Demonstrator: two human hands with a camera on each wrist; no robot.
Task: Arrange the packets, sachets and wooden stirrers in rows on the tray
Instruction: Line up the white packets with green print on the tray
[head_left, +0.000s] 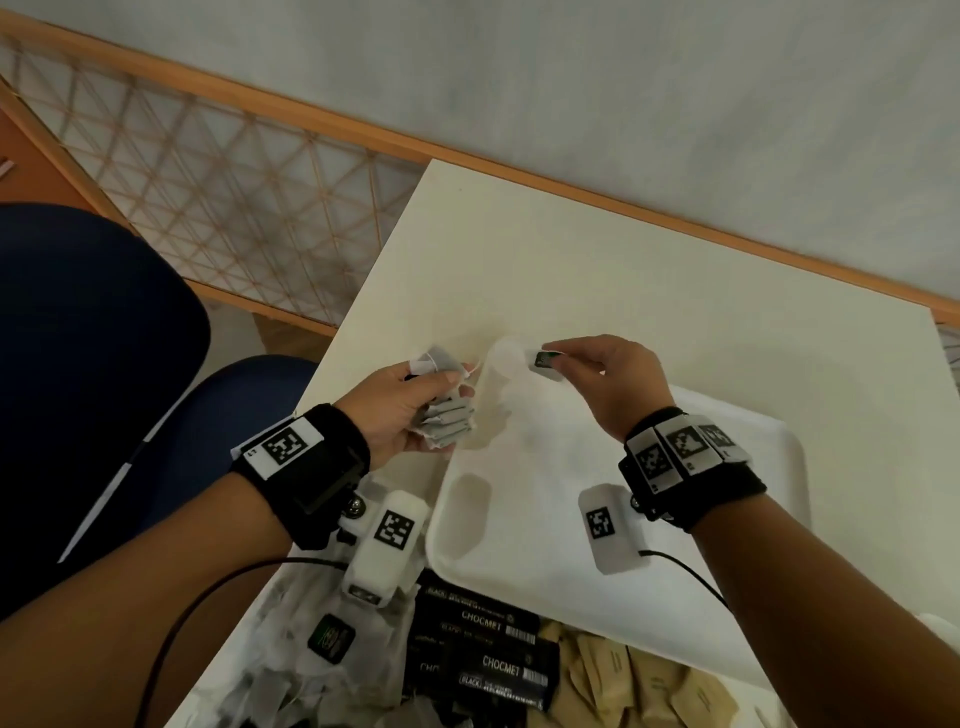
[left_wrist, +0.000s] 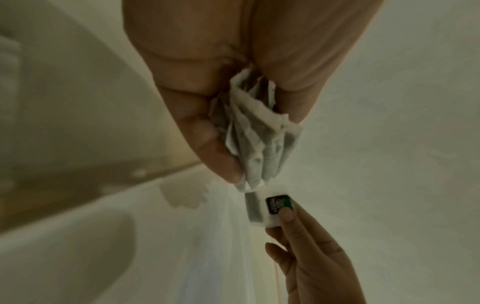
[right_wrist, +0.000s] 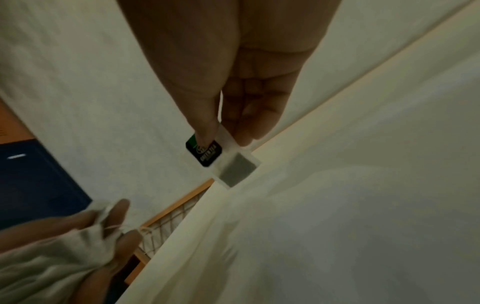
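While a single tea bag (right_wrist: 235, 167) with its green-and-black tag (right_wrist: 204, 151) is being pinched between thumb and fingertips of the right hand (head_left: 605, 382), it is being held just above the far left corner of the white tray (head_left: 519, 519); whether it is touching the tray cannot be told. A fanned bundle of grey tea bags (left_wrist: 255, 142) is being gripped by the left hand (head_left: 400, 415), fingers curled round it, just beside the tray's left edge and above the bench (head_left: 623, 270). A thin string (right_wrist: 114, 227) is being seen running across the left fingers. The tray is being carried by the bench, its visible inner surface bare. Nearer the person, loose tea bags (head_left: 291, 670), black packets marked CHOCMET (head_left: 483, 644) and brown paper sachets (head_left: 623, 686) are lying in heaps just beside the tray's near edge. A wooden lattice screen (head_left: 208, 182) is standing beyond the bench at left.
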